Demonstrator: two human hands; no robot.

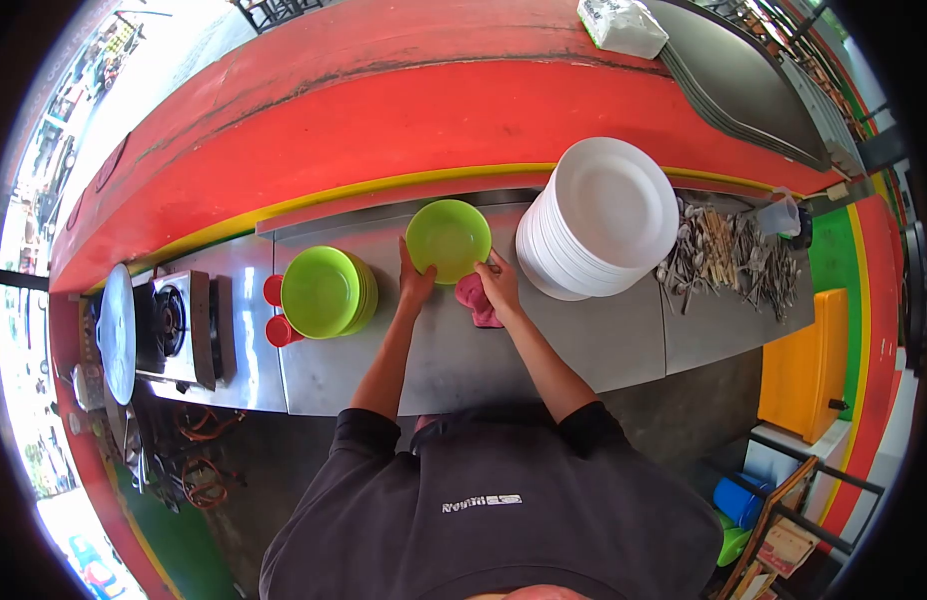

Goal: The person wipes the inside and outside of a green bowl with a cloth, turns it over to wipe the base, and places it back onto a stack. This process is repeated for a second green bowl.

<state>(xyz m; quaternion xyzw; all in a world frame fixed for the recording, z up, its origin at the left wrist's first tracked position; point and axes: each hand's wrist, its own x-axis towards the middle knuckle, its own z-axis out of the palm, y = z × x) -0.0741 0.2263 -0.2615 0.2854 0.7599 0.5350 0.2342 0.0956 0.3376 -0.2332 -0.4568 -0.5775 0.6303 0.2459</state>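
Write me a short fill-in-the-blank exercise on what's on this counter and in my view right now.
1. The left hand and right hand are at a bowl coloured ____.
2. The pink cloth is at the ____ hand.
3. Between this bowl and the cutlery stands a stack of plates coloured ____.
4. Small red items beside the stacked bowls number ____.

Missing words: green; right; white; two.

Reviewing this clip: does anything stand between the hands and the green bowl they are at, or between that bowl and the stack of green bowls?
Nothing visible: the left hand and right hand already touch the bowl. Only bare metal counter shows between it and the bowl stack.
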